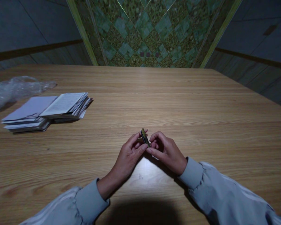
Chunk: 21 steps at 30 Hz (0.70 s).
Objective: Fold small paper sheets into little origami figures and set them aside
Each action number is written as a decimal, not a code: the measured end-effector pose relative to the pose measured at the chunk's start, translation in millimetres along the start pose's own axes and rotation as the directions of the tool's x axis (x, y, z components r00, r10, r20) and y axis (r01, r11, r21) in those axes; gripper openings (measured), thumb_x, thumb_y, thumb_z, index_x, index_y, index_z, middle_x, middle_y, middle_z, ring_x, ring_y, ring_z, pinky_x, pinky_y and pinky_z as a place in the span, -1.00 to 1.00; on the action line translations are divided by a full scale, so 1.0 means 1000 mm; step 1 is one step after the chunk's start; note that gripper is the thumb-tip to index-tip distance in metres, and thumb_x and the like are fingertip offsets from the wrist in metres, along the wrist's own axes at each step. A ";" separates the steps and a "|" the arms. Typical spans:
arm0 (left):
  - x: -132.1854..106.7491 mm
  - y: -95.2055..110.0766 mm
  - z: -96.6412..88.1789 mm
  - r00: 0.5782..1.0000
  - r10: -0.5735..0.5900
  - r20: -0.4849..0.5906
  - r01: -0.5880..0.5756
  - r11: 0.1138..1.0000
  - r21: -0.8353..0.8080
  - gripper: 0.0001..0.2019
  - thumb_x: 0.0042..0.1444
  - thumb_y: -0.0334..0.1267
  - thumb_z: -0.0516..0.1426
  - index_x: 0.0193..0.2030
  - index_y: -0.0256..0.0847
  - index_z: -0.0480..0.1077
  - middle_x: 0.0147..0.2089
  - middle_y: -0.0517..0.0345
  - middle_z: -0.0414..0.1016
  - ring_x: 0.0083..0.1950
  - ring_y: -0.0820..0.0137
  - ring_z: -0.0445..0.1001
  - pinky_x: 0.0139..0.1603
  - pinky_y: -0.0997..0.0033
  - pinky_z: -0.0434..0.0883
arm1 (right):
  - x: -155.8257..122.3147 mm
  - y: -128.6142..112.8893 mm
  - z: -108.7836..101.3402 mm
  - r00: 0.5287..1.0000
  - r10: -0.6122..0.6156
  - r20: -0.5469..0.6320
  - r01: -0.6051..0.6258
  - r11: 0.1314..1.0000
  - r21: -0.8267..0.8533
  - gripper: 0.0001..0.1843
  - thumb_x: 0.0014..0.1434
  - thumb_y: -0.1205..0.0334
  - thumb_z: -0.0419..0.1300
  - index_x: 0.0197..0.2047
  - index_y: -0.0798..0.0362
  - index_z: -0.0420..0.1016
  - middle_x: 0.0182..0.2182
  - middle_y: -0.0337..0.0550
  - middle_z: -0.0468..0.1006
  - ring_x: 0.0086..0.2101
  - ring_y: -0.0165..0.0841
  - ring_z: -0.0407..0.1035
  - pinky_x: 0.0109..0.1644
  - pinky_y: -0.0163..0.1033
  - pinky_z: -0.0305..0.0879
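Note:
A small, thin, dark object (pixel 144 137) with a yellowish-green face is held up on a slant above the table; its exact kind I cannot make out. My left hand (pixel 130 153) is closed on it, thumb at the near end and fingers behind the far side. At its right edge, my right hand (pixel 166 152) has curled fingers, with the thumb and forefinger around the near end. Both hands meet low over the wooden table (pixel 140 103), and their fingers hide part of the object.
Two overlapping stacks of paper, a left stack (pixel 30 112) and a right stack (pixel 65 104), lie on the table's left side. Crumpled clear plastic (pixel 21 89) lies behind them. A green patterned tiled wall (pixel 145 31) rises beyond the far edge.

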State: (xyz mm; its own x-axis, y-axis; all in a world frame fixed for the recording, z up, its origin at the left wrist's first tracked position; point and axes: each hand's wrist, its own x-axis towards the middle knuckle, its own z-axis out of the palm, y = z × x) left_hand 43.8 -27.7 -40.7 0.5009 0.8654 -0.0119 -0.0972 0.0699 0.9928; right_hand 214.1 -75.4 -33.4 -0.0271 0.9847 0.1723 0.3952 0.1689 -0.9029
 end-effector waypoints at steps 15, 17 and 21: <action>-0.001 -0.001 0.000 1.000 0.006 0.002 -0.006 1.000 0.012 -0.53 0.21 -0.15 0.23 0.24 -0.19 0.39 0.23 -0.07 0.45 0.20 0.24 0.46 0.22 0.25 0.40 | -0.001 -0.003 -0.001 0.999 -0.041 -0.024 0.039 0.995 -0.088 -0.86 0.19 0.22 0.23 -0.24 0.01 0.31 -0.48 -0.35 0.34 -0.47 -0.44 0.23 -0.40 -0.34 0.13; -0.001 -0.003 0.000 1.000 0.001 0.005 -0.001 1.000 0.021 -0.53 0.21 -0.17 0.23 0.25 -0.18 0.39 0.24 -0.08 0.43 0.20 0.24 0.46 0.20 0.26 0.40 | -0.001 -0.003 0.001 0.995 -0.090 -0.047 0.081 0.982 -0.168 -0.87 0.18 0.26 0.20 -0.23 0.00 0.29 -0.48 -0.35 0.34 -0.48 -0.43 0.24 -0.40 -0.34 0.13; -0.003 -0.005 0.002 1.000 0.025 0.002 -0.025 0.998 0.054 -0.56 0.20 -0.21 0.23 0.22 -0.16 0.41 0.24 -0.07 0.39 0.19 0.25 0.45 0.21 0.25 0.40 | -0.001 -0.002 0.004 0.980 -0.180 -0.085 0.148 0.945 -0.292 -0.82 0.15 0.33 0.16 -0.17 0.00 0.28 -0.47 -0.32 0.37 -0.45 -0.40 0.28 -0.37 -0.31 0.15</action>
State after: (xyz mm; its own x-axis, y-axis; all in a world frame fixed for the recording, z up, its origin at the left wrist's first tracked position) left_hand 44.6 -31.3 -45.0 0.5002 0.8658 0.0127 -0.0630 0.0218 0.9978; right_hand 209.7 -76.9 -33.8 -0.0193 0.9310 0.3645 0.6372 0.2924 -0.7131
